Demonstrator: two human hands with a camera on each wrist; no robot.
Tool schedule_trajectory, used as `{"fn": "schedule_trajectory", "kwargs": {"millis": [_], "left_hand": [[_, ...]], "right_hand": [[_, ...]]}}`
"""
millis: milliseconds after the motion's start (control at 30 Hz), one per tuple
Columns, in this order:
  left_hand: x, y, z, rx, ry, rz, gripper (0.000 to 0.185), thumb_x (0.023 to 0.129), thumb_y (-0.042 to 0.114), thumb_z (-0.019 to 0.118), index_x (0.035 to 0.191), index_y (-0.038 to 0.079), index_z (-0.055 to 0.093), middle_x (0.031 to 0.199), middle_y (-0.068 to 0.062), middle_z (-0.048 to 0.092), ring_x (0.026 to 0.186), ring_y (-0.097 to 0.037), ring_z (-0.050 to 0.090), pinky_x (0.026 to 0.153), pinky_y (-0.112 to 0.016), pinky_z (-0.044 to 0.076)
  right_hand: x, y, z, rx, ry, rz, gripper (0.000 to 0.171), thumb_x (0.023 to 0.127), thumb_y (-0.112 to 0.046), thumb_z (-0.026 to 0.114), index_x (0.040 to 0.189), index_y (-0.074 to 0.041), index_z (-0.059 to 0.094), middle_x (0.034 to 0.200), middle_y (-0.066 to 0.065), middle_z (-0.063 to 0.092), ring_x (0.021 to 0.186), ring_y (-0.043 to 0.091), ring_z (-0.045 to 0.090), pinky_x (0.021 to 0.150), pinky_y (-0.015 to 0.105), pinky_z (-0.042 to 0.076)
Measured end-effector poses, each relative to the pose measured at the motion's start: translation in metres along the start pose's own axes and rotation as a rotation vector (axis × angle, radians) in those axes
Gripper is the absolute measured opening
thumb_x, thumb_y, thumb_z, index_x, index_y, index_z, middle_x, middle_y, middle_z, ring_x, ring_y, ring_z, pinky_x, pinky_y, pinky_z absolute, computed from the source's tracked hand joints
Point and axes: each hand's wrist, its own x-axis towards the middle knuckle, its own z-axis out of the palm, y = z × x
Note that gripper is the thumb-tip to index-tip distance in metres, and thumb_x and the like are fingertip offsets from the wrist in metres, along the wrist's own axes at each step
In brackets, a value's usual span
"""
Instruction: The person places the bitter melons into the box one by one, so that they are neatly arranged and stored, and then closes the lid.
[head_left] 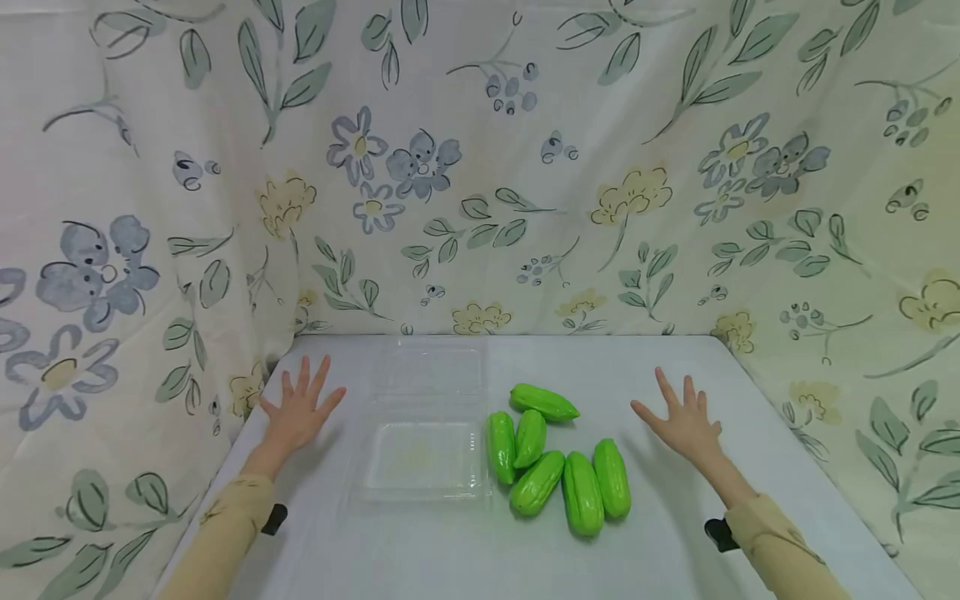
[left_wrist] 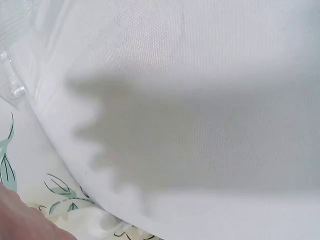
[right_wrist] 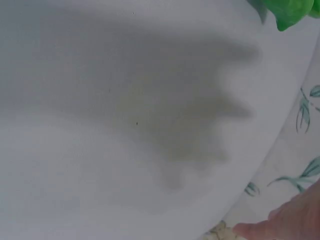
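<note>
Head view alone shows clear tray [head_left: 422,458], six green gourds [head_left: 558,458], both hands spread.

A white tablecloth [head_left: 450,550] lay flat beneath the left fingers [head_left: 303,379] and the right fingers [head_left: 667,392], and each set cast a soft grey shadow [left_wrist: 130,135] on it. A floral cloth [head_left: 480,167], printed with blue and yellow flowers and grey-green leaves, hung as a wall well beyond the fingertips. It also draped close along the outer side of each set of fingers, meeting the tablecloth's edges.
</note>
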Motion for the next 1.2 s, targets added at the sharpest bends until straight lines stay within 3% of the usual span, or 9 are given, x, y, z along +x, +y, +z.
{"fn": "schedule_trajectory", "kwargs": {"millis": [233,400,733,967,1200], "left_hand": [[-0.001,0.011,0.004,-0.129,-0.033,0.043,0.075,0.098,0.056,0.034,0.154,0.023,-0.002,0.158,-0.018,-0.010,0.136,-0.060,-0.010,0.088,-0.084,-0.010],[-0.001,0.017,0.008,-0.244,-0.071,0.068,0.073,0.099,0.052,0.035,0.154,0.021,-0.001,0.159,-0.015,-0.009,0.137,-0.058,-0.008,0.090,-0.083,-0.009],[0.001,0.031,0.019,-0.362,-0.186,0.081,0.072,0.100,0.050,0.037,0.154,0.023,-0.003,0.160,-0.015,-0.003,0.141,-0.052,-0.003,0.096,-0.079,-0.006],[-0.001,0.038,0.018,-0.433,-0.208,0.109,0.074,0.098,0.047,0.043,0.154,0.019,0.003,0.160,-0.012,0.001,0.145,-0.042,0.004,0.111,-0.065,0.008],[-0.003,0.040,0.017,-0.450,-0.198,0.126,0.070,0.098,0.042,0.048,0.154,0.017,0.014,0.158,-0.018,0.014,0.141,-0.046,0.018,0.106,-0.067,0.023]], "right_hand": [[-0.007,-0.007,0.002,0.072,-0.081,0.000,0.090,0.091,-0.063,0.043,0.153,-0.019,-0.004,0.150,0.040,-0.004,0.132,0.065,0.003,0.084,0.086,0.015],[-0.009,-0.010,0.005,0.130,-0.130,-0.033,0.089,0.093,-0.058,0.043,0.153,-0.012,-0.005,0.147,0.044,0.000,0.130,0.067,0.008,0.091,0.081,0.019],[-0.011,-0.018,0.009,0.236,-0.254,-0.044,0.088,0.095,-0.056,0.042,0.153,-0.007,-0.002,0.154,0.030,0.008,0.137,0.055,0.013,0.102,0.071,0.023],[-0.016,-0.023,0.008,0.340,-0.393,0.032,0.087,0.094,-0.058,0.042,0.153,-0.017,-0.007,0.153,0.035,0.007,0.134,0.059,0.019,0.090,0.071,0.037],[-0.022,-0.025,0.012,0.452,-0.464,0.109,0.087,0.093,-0.056,0.049,0.154,-0.016,0.002,0.145,0.036,0.025,0.131,0.055,0.030,0.083,0.059,0.048]]}}
